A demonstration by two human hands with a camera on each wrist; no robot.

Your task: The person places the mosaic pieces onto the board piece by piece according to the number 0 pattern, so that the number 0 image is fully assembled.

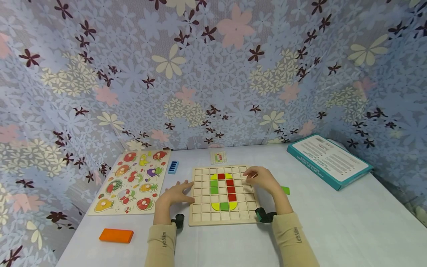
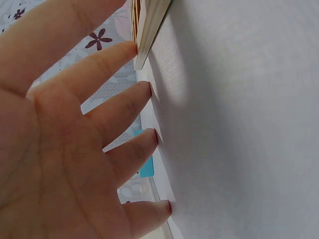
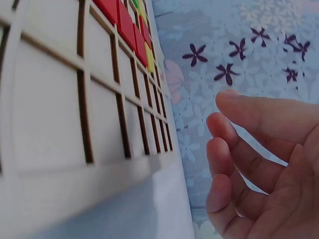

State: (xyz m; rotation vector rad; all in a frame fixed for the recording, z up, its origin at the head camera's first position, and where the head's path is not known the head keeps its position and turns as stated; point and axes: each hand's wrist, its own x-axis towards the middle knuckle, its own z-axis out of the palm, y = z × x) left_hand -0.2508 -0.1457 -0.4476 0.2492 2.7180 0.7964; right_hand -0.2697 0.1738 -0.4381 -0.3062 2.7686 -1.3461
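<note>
A wooden grid board (image 1: 203,218) lies flat in the middle of the table. Red, green and yellow tiles (image 1: 230,189) form a rounded ring in its cells. At the board's left edge is my left hand (image 1: 173,194), fingers spread, the thumb and a fingertip right at the rim. My right hand (image 1: 261,178) hovers by the upper right edge, fingers loosely bent. In the right wrist view nothing shows between the right fingers (image 3: 219,154). Behind the board sits a small card (image 1: 218,158) with a coloured grid pattern.
A fruit-picture peg puzzle (image 1: 133,181) lies on the left, with a blue piece with dark slots (image 1: 173,167) beside it. An orange block (image 1: 116,236) is at front left. Beside the right wrist lies a green piece (image 1: 285,190). A teal box (image 1: 328,161) occupies the back right.
</note>
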